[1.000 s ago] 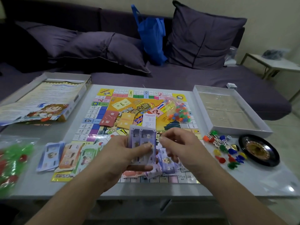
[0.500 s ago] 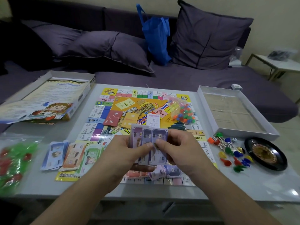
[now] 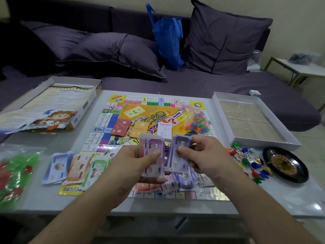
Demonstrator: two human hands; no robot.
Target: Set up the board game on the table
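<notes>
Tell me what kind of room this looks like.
Most likely a home living room: a dark purple sofa with big cushions sits behind a low table where a board game is spread out.

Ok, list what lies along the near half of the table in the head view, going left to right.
Bag of green and red pieces → blue notes → orange notes → green notes → left hand → right hand → loose coloured tokens → black roulette wheel.
</notes>
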